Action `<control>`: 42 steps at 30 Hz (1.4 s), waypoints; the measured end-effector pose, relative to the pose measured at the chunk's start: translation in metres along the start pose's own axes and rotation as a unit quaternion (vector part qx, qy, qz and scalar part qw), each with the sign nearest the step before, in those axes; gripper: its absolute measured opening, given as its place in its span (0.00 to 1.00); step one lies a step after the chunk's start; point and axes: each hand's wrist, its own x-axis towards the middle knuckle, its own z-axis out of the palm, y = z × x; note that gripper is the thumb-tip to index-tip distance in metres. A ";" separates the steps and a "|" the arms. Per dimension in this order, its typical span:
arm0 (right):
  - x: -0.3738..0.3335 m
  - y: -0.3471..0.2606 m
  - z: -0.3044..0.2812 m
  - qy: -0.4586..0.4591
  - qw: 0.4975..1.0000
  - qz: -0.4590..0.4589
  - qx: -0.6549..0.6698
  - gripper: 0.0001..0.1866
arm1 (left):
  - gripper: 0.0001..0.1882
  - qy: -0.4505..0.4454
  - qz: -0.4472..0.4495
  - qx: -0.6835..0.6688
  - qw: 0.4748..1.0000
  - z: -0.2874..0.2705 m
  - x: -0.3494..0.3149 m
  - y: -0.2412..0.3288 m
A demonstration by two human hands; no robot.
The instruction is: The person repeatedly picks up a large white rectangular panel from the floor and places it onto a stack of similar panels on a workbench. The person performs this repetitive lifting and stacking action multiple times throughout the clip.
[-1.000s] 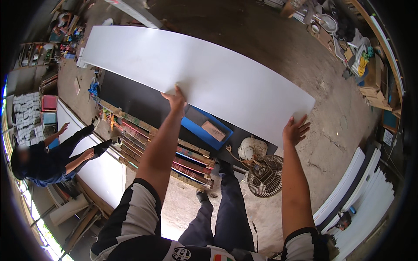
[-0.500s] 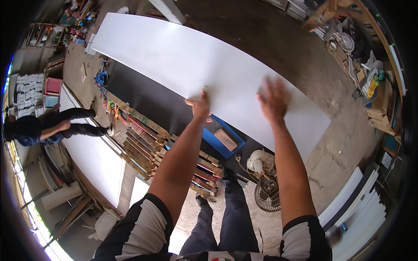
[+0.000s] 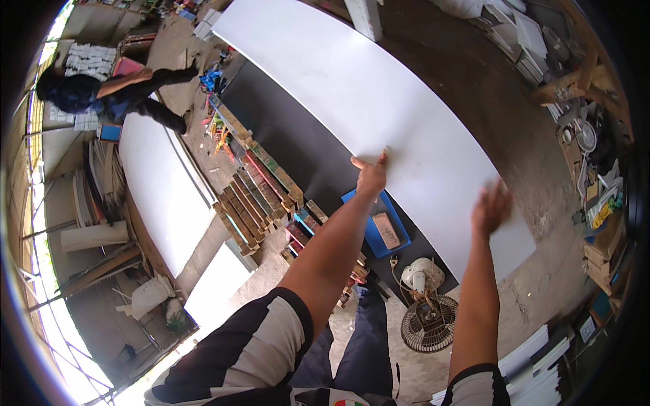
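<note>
A long white sheet (image 3: 325, 74) lies slantwise across a dark tabletop (image 3: 291, 125). At its near edge, my left hand (image 3: 370, 174) grips the sheet, one digit on top and the rest partly hidden. Farther right, my right hand (image 3: 492, 210) is over the sheet close to its far edge, holding nothing. Motion blurs its fingers, but they look extended; whether the palm touches the surface I cannot tell. Just below my left hand, a pinkish block (image 3: 386, 231) rests in a blue tray (image 3: 399, 249), partly under the sheet.
An uncovered fan (image 3: 428, 325) stands near my legs, beside the table's right end. Wooden pallets (image 3: 254, 196) line the near side. To the left, a person (image 3: 101, 91) stands by another white sheet (image 3: 159, 196). A white post (image 3: 364, 17) rises beyond the far edge.
The view has turned, shifting the scene rightward. My right hand has moved over the sheet toward its right end and far edge. My left hand keeps its place at the near edge.
</note>
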 end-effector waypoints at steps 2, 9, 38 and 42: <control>-0.025 0.036 0.002 -0.017 0.967 0.226 -0.119 0.36 | 0.63 0.001 0.001 0.006 1.000 -0.001 0.002 -0.001; -0.087 0.005 -0.072 -0.214 0.958 -0.187 -0.024 0.34 | 0.60 0.014 0.035 0.125 0.991 -0.012 -0.008 -0.003; -0.517 -0.177 -0.296 -0.321 0.758 -0.479 0.305 0.21 | 0.20 0.151 0.258 -0.188 0.936 -0.104 -0.304 -0.575; -0.631 -0.183 -0.373 -0.376 0.687 -0.573 0.243 0.24 | 0.23 0.193 0.167 -0.293 0.921 -0.139 -0.400 -0.709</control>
